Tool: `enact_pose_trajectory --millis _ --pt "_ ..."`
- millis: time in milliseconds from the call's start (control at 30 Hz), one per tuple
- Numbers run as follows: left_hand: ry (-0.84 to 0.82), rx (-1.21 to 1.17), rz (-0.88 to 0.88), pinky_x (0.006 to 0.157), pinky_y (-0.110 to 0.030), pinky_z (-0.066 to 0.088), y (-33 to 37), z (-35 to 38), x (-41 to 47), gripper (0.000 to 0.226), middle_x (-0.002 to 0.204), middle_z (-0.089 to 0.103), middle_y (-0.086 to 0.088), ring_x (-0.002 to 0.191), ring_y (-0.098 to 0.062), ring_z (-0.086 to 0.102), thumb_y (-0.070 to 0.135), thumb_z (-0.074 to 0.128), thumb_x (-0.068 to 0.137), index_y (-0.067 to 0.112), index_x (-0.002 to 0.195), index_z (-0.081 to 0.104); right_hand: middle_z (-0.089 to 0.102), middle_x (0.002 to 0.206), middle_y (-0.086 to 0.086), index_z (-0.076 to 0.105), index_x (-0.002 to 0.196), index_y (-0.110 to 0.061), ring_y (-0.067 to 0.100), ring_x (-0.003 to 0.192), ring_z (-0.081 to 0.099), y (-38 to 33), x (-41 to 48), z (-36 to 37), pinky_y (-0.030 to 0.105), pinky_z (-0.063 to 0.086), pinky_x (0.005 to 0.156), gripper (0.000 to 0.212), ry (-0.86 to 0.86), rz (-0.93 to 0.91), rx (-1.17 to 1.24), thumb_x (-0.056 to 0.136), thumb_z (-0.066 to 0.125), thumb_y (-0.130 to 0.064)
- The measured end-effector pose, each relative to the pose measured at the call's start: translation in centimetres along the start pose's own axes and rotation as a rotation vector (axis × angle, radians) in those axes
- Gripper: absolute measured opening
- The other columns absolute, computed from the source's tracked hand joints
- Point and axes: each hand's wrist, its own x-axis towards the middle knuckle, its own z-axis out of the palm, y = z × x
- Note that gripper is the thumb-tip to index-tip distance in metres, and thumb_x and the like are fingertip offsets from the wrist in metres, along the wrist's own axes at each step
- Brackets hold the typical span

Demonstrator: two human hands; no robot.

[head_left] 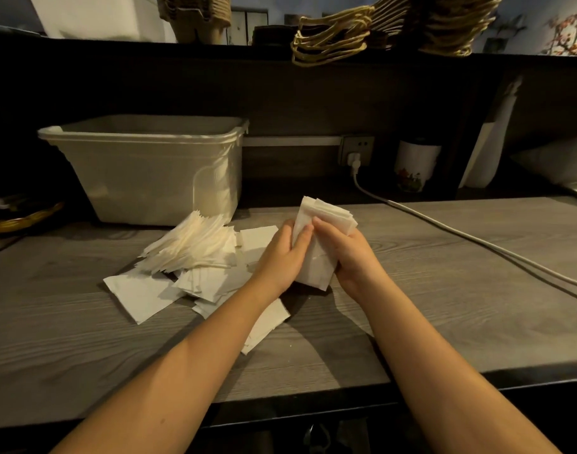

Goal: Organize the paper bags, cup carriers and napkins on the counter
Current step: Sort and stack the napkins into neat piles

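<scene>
Napkin-squaring step: left hand [282, 257] and right hand [346, 257] both grip a napkin stack [319, 239]; next, probably align edges, then gather the loose napkin pile [195, 253] off the counter [444, 290].

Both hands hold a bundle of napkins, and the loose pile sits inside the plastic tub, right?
Not quite. The left hand and right hand do hold the bundle, but the head view shows the loose pile on the counter, in front of the tub.

Dim grey wood-grain counter [444, 306], dark shelf [149, 49]
</scene>
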Motion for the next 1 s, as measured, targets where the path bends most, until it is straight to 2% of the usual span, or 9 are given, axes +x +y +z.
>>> enact_pose_trajectory --millis 100,167,367,600,733,833,900,933,1000 --pt "-0.005 0.081 -0.025 0.064 -0.018 0.042 -0.2 0.3 0.2 0.036 0.106 0.049 0.005 0.094 -0.011 0.052 0.034 0.037 0.099 0.021 0.133 0.034 0.064 0.107 0.004 0.055 0.115 -0.019 0.018 0.099 0.063 0.0 0.1 0.0 0.035 0.052 0.084 0.026 0.01 -0.007 -0.008 0.089 0.06 -0.021" --pt "0.024 -0.016 -0.043 0.07 -0.024 0.047 -0.1 0.3 0.2 0.035 0.103 0.053 0.004 0.096 -0.017 0.057 0.037 0.038 0.098 0.022 0.13 0.036 0.064 0.104 0.003 0.053 0.12 -0.017 0.017 0.096 0.063 0.0 0.0 0.1 0.031 0.053 0.078 0.033 -0.01 -0.004 -0.007 0.089 0.06 -0.022" --pt "0.081 -0.089 -0.005 0.084 -0.029 0.044 -0.2 0.0 0.2 0.038 0.106 0.05 0.006 0.098 -0.011 0.051 0.033 0.036 0.099 0.022 0.135 0.032 0.065 0.106 0.006 0.056 0.113 -0.02 0.022 0.1 0.063 0.2 0.0 0.2 0.038 0.053 0.088 0.023 -0.09 0.046 -0.034 0.09 0.058 -0.021" --pt "0.137 0.084 0.037 0.078 -0.027 0.042 -1.4 0.1 0.7 0.025 0.108 0.053 0.0 0.1 -0.015 0.052 0.037 0.038 0.098 0.017 0.112 0.043 0.067 0.102 0.005 0.059 0.113 -0.018 0.021 0.096 0.064 0.1 0.1 -0.6 0.033 0.054 0.079 0.024 -0.096 0.091 -0.065 0.089 0.06 -0.021" --pt "0.155 0.009 0.054 0.093 -0.028 0.044 -1.3 0.2 0.7 0.04 0.131 0.047 -0.004 0.121 -0.019 0.047 0.032 0.04 0.098 0.019 0.136 0.033 0.067 0.095 -0.003 0.06 0.103 -0.025 0.009 0.085 0.065 0.1 -0.1 -0.4 0.019 0.051 0.065 0.015 -0.139 0.05 -0.205 0.089 0.06 -0.019" --pt "0.124 -0.17 0.117 0.088 -0.012 0.043 -0.7 0.3 0.3 0.06 0.145 0.034 -0.002 0.126 -0.011 0.04 0.022 0.042 0.098 0.026 0.148 0.009 0.068 0.106 0.001 0.06 0.114 -0.021 0.016 0.099 0.064 0.1 -0.1 -0.2 0.029 0.052 0.084 0.028 -0.15 -0.005 -0.222 0.086 0.064 -0.02" --pt "0.118 -0.219 0.151 0.098 -0.019 0.041 -0.3 0.5 0.1 0.062 0.149 0.029 -0.003 0.13 -0.013 0.037 0.02 0.042 0.098 0.027 0.148 0.007 0.066 0.113 0.001 0.056 0.123 -0.02 0.015 0.105 0.062 0.0 -0.1 0.0 0.028 0.051 0.087 0.038 -0.16 -0.054 -0.209 0.086 0.065 -0.02" --pt "0.114 -0.226 0.167 0.103 -0.025 0.039 -0.2 0.6 0.0 0.062 0.15 0.026 -0.003 0.133 -0.014 0.034 0.019 0.042 0.098 0.027 0.148 0.007 0.066 0.114 0.0 0.055 0.125 -0.02 0.012 0.104 0.062 -0.1 -0.2 0.0 0.022 0.051 0.083 0.041 -0.164 -0.075 -0.209 0.086 0.065 -0.019" --pt "0.098 -0.203 0.204 0.103 -0.024 0.036 -0.2 0.7 0.0 0.059 0.149 0.022 -0.001 0.132 -0.012 0.031 0.018 0.041 0.098 0.028 0.147 0.009 0.065 0.112 -0.003 0.054 0.125 -0.022 0.006 0.1 0.062 -0.1 -0.2 0.1 0.012 0.05 0.073 0.041 -0.164 -0.104 -0.229 0.086 0.064 -0.016"
